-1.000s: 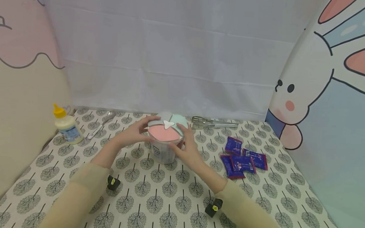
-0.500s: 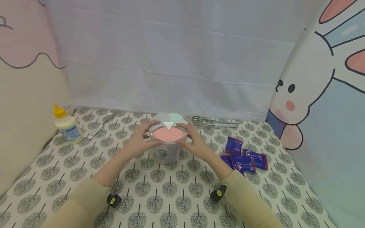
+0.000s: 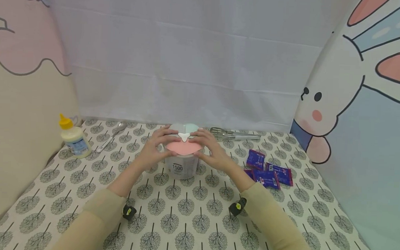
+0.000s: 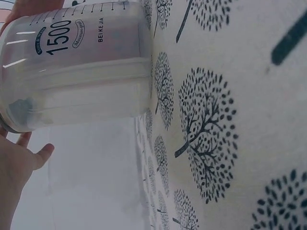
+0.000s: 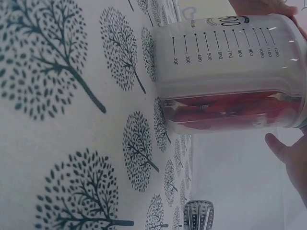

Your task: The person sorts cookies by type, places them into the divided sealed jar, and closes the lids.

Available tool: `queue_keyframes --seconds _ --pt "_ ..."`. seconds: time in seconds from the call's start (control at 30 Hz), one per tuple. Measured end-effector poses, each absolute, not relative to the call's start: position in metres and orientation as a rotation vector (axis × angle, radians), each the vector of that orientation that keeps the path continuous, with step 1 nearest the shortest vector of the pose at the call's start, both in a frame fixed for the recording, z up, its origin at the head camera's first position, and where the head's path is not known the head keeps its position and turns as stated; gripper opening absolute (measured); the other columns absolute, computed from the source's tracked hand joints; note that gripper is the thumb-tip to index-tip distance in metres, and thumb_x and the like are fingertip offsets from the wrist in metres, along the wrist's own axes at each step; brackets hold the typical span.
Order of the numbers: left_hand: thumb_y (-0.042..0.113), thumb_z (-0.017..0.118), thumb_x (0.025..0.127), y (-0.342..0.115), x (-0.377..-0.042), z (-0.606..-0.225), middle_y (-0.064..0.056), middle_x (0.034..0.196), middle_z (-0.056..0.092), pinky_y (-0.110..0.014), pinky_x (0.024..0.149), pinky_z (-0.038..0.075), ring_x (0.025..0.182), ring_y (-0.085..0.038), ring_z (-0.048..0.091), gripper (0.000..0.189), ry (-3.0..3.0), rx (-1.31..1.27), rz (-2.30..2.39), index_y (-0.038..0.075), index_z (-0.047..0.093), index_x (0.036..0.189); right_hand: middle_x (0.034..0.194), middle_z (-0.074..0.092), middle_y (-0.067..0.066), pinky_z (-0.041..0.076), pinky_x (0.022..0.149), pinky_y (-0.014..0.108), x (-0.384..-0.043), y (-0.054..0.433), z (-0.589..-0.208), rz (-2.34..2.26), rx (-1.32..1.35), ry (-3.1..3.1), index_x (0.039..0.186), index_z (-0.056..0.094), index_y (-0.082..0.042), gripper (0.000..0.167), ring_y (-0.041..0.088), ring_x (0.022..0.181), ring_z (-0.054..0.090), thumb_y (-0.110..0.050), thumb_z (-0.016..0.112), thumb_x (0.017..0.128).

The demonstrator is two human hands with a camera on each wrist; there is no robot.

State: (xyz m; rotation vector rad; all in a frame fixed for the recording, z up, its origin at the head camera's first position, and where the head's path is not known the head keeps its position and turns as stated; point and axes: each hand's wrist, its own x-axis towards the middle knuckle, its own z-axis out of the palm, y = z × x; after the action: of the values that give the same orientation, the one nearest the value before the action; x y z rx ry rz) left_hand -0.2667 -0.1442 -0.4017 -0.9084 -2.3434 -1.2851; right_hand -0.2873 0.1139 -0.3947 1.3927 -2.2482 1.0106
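A clear plastic storage canister (image 3: 182,166) marked 1500 stands upright on the table. Its round lid has a pink section (image 3: 184,148) at the front, grey and mint sections behind, and a white three-lobed piece (image 3: 184,137) in the middle. My left hand (image 3: 154,148) grips the top from the left, fingers over the lid and thumb at the front rim. From the right, my right hand (image 3: 215,151) holds it the same way. Through the wall in the right wrist view, red contents (image 5: 230,111) fill one compartment; what they are is blurred.
At the left stand a yellow-capped squeeze bottle (image 3: 75,139) and, beside it, a spoon (image 3: 111,137). Metal tongs (image 3: 236,135) lie behind the canister to the right. Several purple snack packets (image 3: 267,178) lie at the right. A white curtain (image 3: 189,65) hangs behind the tree-patterned tablecloth (image 3: 183,227).
The canister has turned so its 1500 mark and pink section face more to the front. My right hand has shifted back, and the fingers of both hands now reach further over the lid.
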Motion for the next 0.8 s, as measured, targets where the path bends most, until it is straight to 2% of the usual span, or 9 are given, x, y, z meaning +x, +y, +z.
queue_keyframes --seconds 0.07,0.1,0.27,0.43,0.53,0.67,0.8 --pt "0.038 0.075 0.074 -0.145 -0.266 -0.4 0.0 0.137 0.051 -0.063 0.111 0.016 0.142 -0.027 0.021 0.046 -2.347 -0.913 -1.275 0.021 0.066 0.116 0.137 0.049 0.01 0.011 0.118 0.05 -0.288 0.113 -0.395 1.0 1.4 -2.229 0.125 0.056 -0.011 0.059 0.032 0.138 0.028 -0.057 0.04 0.093" --pt "0.034 0.075 0.075 -0.144 -0.261 -0.395 -0.002 0.136 0.051 -0.063 0.111 0.016 0.142 -0.029 0.021 0.045 -2.356 -0.915 -1.281 0.019 0.066 0.116 0.136 0.05 0.011 0.012 0.117 0.051 -0.288 0.113 -0.395 0.996 1.404 -2.219 0.125 0.056 -0.01 0.058 0.033 0.137 0.029 -0.057 0.04 0.094" --pt "0.029 0.076 0.075 -0.144 -0.259 -0.39 -0.002 0.137 0.051 -0.063 0.112 0.016 0.143 -0.027 0.02 0.043 -2.4 -0.904 -1.273 0.019 0.066 0.116 0.136 0.05 0.01 0.014 0.116 0.052 -0.289 0.113 -0.397 0.972 1.383 -2.224 0.124 0.057 -0.012 0.058 0.031 0.137 0.029 -0.058 0.039 0.093" --pt "0.035 0.072 0.079 -0.144 -0.264 -0.39 0.0 0.135 0.052 -0.061 0.112 0.018 0.141 -0.026 0.023 0.04 -2.424 -0.885 -1.223 0.02 0.066 0.116 0.136 0.05 0.008 0.014 0.116 0.052 -0.288 0.112 -0.394 0.983 1.336 -2.257 0.124 0.056 -0.012 0.059 0.03 0.136 0.03 -0.057 0.033 0.095" --pt "0.036 0.074 0.078 -0.143 -0.266 -0.39 -0.001 0.135 0.051 -0.061 0.111 0.02 0.14 -0.027 0.025 0.045 -2.451 -0.855 -1.194 0.02 0.064 0.118 0.133 0.051 0.009 0.016 0.116 0.052 -0.289 0.11 -0.391 1.024 1.309 -2.256 0.122 0.057 -0.009 0.06 0.031 0.132 0.033 -0.056 0.03 0.097" --pt "0.038 0.079 0.072 -0.143 -0.265 -0.394 -0.003 0.146 0.04 -0.065 0.109 0.02 0.142 -0.027 0.021 0.068 -2.482 -0.82 -1.191 0.024 0.051 0.133 0.129 0.055 0.008 0.026 0.111 0.052 -0.291 0.108 -0.385 1.073 1.248 -2.298 0.119 0.06 -0.01 0.064 0.028 0.126 0.039 -0.059 0.028 0.095" --pt "0.038 0.078 0.075 -0.145 -0.263 -0.402 -0.004 0.153 0.028 -0.066 0.108 0.021 0.142 -0.028 0.019 0.088 -2.476 -0.824 -1.175 0.031 0.028 0.147 0.121 0.06 0.006 0.038 0.102 0.05 -0.293 0.104 -0.376 1.12 1.146 -2.383 0.115 0.063 -0.012 0.063 0.022 0.117 0.045 -0.061 0.029 0.094"
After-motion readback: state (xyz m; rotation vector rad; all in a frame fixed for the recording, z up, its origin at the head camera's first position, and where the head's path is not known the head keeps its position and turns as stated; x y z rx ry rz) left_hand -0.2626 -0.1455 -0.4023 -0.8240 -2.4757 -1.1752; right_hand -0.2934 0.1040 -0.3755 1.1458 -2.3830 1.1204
